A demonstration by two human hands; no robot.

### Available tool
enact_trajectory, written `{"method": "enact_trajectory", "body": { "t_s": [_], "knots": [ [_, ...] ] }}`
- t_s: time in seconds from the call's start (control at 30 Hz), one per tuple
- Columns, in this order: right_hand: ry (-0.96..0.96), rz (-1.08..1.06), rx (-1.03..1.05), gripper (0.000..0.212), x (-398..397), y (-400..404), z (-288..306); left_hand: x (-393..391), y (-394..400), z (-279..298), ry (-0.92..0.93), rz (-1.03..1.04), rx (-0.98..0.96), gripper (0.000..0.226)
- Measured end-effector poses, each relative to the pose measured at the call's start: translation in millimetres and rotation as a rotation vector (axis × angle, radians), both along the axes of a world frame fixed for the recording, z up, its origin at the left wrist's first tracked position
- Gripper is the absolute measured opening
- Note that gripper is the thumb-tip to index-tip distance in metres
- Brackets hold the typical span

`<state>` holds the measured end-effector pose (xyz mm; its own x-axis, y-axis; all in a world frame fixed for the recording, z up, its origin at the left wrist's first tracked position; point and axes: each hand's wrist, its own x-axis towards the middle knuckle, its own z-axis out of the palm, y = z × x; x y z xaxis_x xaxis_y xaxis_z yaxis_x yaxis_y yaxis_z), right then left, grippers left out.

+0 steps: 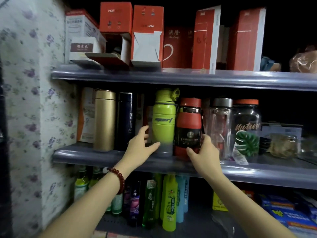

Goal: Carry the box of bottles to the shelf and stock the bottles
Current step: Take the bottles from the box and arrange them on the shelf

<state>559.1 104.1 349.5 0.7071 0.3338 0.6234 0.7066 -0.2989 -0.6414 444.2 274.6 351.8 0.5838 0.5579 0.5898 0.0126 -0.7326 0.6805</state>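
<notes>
Three grey shelves point(171, 78) beside floral wall point(25, 100).

Beside the lime-green sport bottle point(163, 122) stands a red bottle point(188, 127) with a black label band; further left of it, a navy flask point(126, 120) and a gold flask point(104, 120). Above it sit orange-red cartons point(147, 19) (white flaps). The far-left wallpaper point(30, 100) shows purple florals.

Grey metal middle shelf point(96, 156): left to right, gold steel flask point(104, 121), dark navy flask point(126, 121), lime-green sport bottle point(163, 121), red-and-black bottle point(188, 127), clear bottle with grey cap point(220, 127), clear jar with orange lid point(246, 127). Top shelf point(171, 77): red cartons point(245, 40). Bottom shelf: green bottles point(169, 201).
</notes>
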Motion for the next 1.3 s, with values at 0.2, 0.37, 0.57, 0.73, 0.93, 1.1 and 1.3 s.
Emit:
{"method": "enact_trajectory", "body": {
  "t_s": [0.2, 0.37, 0.57, 0.73, 0.93, 1.1, 1.3],
  "knots": [
    [-0.142, -0.171, 0.076, 0.041, -38.5, 22.5, 9.1, -48.9, 32.1, 4.3, -0.261, 0.172, 0.102, 0.039],
    [-0.246, -0.139, 0.105, 0.047, -78.6, 68.1, 17.3, -79.6, 87.9, 21.4, -0.335, 0.324, 0.118, 0.037],
    [-0.142, 0.137, 0.106, 0.049, -111.6, 136.2, 17.9, -86.0, 135.4, 28.5, -0.262, 0.204, -0.062, 0.058],
    [0.001, 0.17, 0.024, 0.053, -106.9, 173.4, 16.9, -90.6, 140.3, 19.9, -0.244, 0.096, -0.122, 0.069],
    [0.113, 0.187, 0.05, 0.066, -98.5, 189.9, 22.1, -85.6, 131.3, 11.6, -0.212, 0.144, -0.064, 0.095],
    [0.181, 0.244, 0.091, 0.069, -91.9, 190.0, 18.4, -78.9, 118.6, 12.4, -0.188, 0.193, -0.075, 0.107],
    [0.159, 0.232, 0.065, 0.07, -87.2, 192.2, 16.4, -79.4, 132.7, 16.3, -0.151, 0.181, -0.087, 0.104]
  ]
}}
